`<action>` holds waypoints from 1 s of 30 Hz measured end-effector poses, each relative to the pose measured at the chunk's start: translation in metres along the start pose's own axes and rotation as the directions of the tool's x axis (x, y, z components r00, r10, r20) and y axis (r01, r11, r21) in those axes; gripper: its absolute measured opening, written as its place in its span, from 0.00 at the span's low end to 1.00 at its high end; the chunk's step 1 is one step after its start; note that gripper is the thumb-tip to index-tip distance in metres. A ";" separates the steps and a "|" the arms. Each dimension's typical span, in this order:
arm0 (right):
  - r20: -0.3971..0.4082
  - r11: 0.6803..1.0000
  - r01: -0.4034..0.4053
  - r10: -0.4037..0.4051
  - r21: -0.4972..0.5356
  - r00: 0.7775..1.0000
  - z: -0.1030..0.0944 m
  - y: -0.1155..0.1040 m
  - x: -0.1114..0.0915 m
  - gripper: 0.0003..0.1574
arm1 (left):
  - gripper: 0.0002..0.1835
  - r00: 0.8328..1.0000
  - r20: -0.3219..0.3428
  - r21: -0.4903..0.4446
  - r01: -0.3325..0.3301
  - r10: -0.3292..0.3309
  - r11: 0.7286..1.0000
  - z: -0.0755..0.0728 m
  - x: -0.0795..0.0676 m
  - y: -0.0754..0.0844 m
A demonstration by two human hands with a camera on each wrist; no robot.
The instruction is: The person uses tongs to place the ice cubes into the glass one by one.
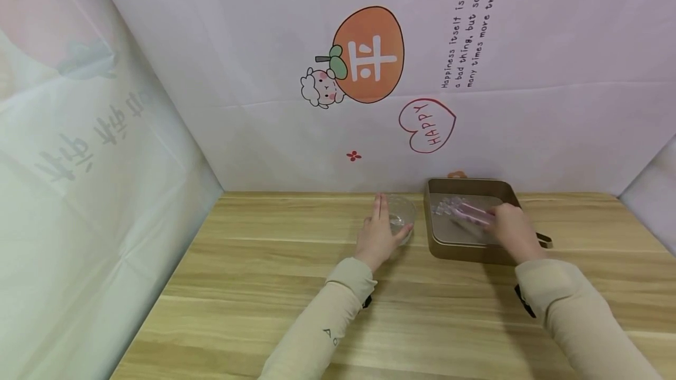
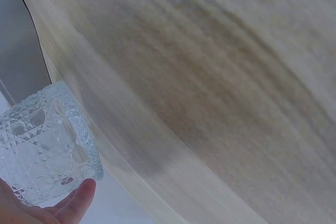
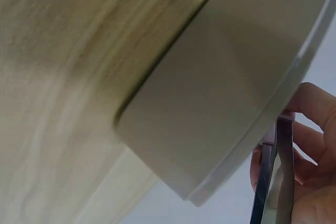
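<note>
My left hand point(image 1: 377, 236) holds a clear cut-glass bowl point(image 1: 402, 210) near the back of the table, with fingers along its left side and thumb across its near side. In the left wrist view the faceted wall of the glass bowl point(image 2: 44, 140) shows beside the fingers point(image 2: 76, 203). My right hand point(image 1: 514, 230) grips tongs point(image 1: 475, 214) with pinkish arms over a bronze-coloured rectangular tin point(image 1: 443, 247). The tongs' tips reach clear, lumpy pieces point(image 1: 449, 204) at the tin's left side. Their metal rear end point(image 3: 278, 177) sticks out behind the hand.
The tin stands just right of the glass bowl, both close to the back wall. A printed white cloth point(image 1: 274, 133) covers that wall, and another white sheet point(image 1: 105, 221) hangs at the left. The wood-grain tabletop point(image 1: 253, 286) extends toward me.
</note>
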State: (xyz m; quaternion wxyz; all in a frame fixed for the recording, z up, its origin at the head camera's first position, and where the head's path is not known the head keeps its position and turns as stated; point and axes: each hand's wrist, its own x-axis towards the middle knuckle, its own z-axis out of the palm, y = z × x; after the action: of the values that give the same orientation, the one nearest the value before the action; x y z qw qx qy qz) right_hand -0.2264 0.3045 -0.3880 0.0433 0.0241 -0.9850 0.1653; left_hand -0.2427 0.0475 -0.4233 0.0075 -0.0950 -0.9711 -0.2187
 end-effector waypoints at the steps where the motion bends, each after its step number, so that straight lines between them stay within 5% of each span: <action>1: 0.002 1.000 -0.004 0.004 0.002 1.000 0.001 0.001 0.000 0.24 | 0.50 1.000 -0.001 0.000 -0.001 0.001 1.000 0.000 0.000 0.000; 30: 0.042 0.997 -0.066 0.064 0.039 0.997 0.013 0.002 0.000 0.21 | 0.50 1.000 -0.004 0.004 -0.006 0.006 1.000 0.003 0.002 -0.001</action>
State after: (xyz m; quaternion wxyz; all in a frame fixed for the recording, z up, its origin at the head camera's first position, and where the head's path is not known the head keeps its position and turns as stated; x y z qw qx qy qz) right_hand -0.2272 0.3017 -0.4012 0.0173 -0.0036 -0.9824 0.1861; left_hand -0.2445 0.0481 -0.4259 0.0103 -0.0976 -0.9712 -0.2170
